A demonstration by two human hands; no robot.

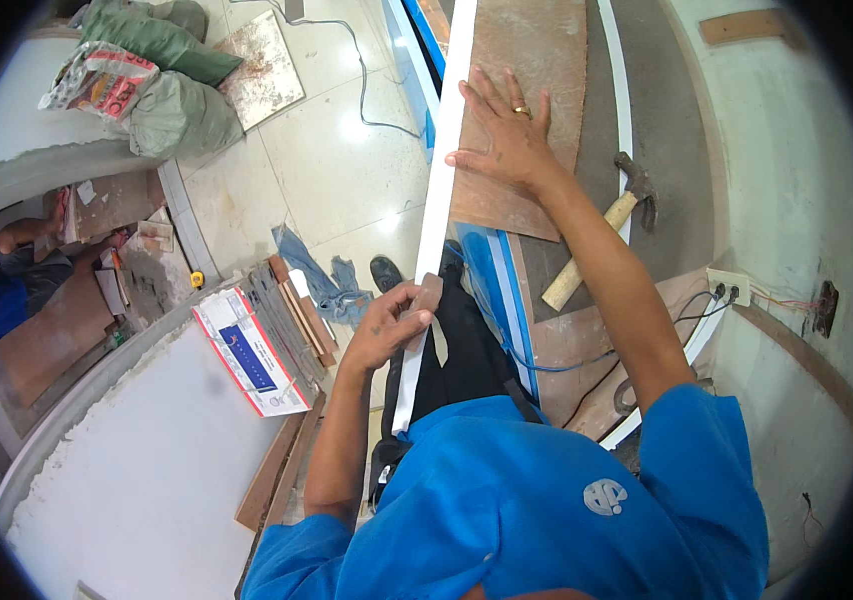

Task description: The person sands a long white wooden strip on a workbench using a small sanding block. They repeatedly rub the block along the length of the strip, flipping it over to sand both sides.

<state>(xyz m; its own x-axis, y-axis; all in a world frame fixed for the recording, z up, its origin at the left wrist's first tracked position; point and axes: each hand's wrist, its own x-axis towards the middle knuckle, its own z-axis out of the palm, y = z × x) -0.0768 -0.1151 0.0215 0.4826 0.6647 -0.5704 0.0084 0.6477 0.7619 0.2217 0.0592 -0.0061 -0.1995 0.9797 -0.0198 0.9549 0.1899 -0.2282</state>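
Observation:
A long white strip runs from the top of the view down to my waist, its near end by my shirt. My left hand pinches a small flat brown piece against this strip, close to the near end. Whether the piece is folded sandpaper, I cannot tell. Farther up, my right hand lies with fingers spread over a brown plywood sheet, its thumb and a fingertip at the strip's edge. A claw hammer with a pale wooden handle rests to the right of my right forearm.
Blue cable hangs beside my legs, near a wall socket. Stacked tiles with a printed carton stand left, by crumpled jeans. Filled sacks lie upper left. Beyond the low wall, another person is at floor level.

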